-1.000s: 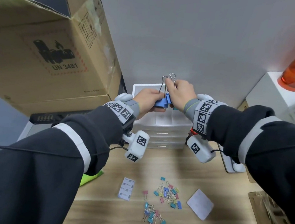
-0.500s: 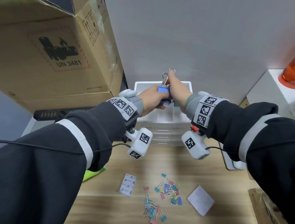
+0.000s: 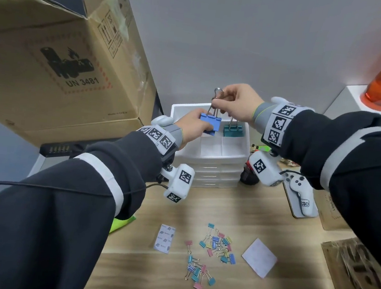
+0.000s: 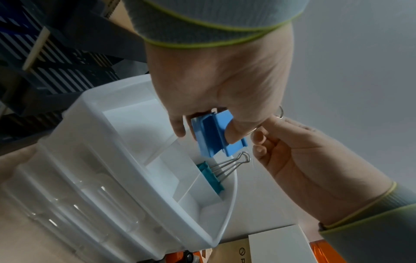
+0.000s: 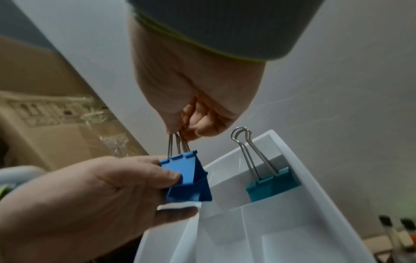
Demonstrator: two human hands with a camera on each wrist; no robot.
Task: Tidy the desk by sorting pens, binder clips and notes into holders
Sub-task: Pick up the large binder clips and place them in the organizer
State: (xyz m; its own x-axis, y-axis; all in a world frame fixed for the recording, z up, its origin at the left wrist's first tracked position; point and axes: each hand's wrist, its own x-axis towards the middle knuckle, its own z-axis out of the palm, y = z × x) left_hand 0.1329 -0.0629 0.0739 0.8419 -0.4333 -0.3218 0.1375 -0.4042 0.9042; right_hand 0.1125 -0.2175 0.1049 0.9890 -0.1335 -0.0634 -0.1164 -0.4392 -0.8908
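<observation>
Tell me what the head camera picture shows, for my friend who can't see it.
Two hands hold a big blue binder clip above a white organizer: left hand grips its body, right hand pinches its wire handles. A teal clip sits in a back compartment.

you are working your hands [image 3: 194, 125] in a tight pocket: the grey wall [image 3: 221, 29] is standing just beyond your fingers, the cardboard box [image 3: 59, 58] is overhanging close on your left, and the white organizer [image 3: 209, 160] is sitting right under them, with a teal clip [image 3: 233, 130] standing in its far compartment. bare desk [image 3: 260, 214] is lying open nearer you.
</observation>
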